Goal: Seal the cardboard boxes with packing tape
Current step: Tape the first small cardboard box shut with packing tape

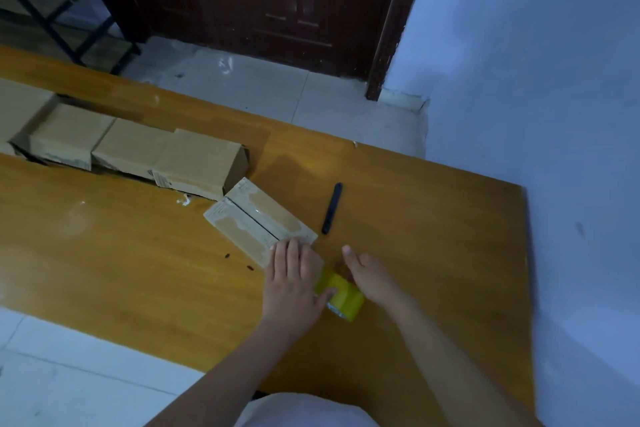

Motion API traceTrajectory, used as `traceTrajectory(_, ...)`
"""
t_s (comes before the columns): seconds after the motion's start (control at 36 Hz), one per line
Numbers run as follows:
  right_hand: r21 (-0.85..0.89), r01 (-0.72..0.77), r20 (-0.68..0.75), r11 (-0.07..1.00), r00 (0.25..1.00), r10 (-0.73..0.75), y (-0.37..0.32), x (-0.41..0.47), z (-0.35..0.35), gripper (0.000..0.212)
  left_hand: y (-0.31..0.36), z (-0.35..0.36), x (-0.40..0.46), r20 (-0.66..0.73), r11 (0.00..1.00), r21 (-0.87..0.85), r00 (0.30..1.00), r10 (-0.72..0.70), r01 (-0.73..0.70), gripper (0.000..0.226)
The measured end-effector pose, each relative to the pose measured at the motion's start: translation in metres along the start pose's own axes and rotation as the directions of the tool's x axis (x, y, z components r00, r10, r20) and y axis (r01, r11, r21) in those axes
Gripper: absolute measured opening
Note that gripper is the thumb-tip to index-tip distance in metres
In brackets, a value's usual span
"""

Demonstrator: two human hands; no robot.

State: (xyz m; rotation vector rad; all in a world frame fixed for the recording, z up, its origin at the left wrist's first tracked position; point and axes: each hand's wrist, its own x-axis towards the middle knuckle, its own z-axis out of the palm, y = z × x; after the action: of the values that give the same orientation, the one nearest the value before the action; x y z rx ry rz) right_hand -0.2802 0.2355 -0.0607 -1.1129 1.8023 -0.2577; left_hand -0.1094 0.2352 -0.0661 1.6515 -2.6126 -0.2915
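Here the small cardboard box lies on the wooden surface, its long axis running away up-left from the left hand, whose straight fingers press its near end; the right hand holds the yellow tape roll just behind, its fingers hidden, the tape strip hard to make out

four boxes, maybe more at left; one tape roll; one black cutter.

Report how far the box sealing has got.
Done, apparently: the row of boxes at the back shows tape on its ends. In hand: left hand presses the small box, right hand holds the tape roll. Left: its centre seam still looks open.
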Motion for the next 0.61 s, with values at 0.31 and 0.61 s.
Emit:
traceTrajectory(0.31,-0.055,-0.197,-0.262,0.979,0.949,0.176,-0.058,0.122,0.000,0.054,0.000,0.005,-0.002,0.010,0.998,-0.016,0.998,-0.061,0.061,0.097)
traceTrajectory(0.61,-0.221,0.004,-0.216,0.975,0.975,-0.053,-0.017,0.106,-0.011,0.035,-0.003,0.000,0.001,0.070,0.998,0.017,0.995,-0.067,0.066,0.099)
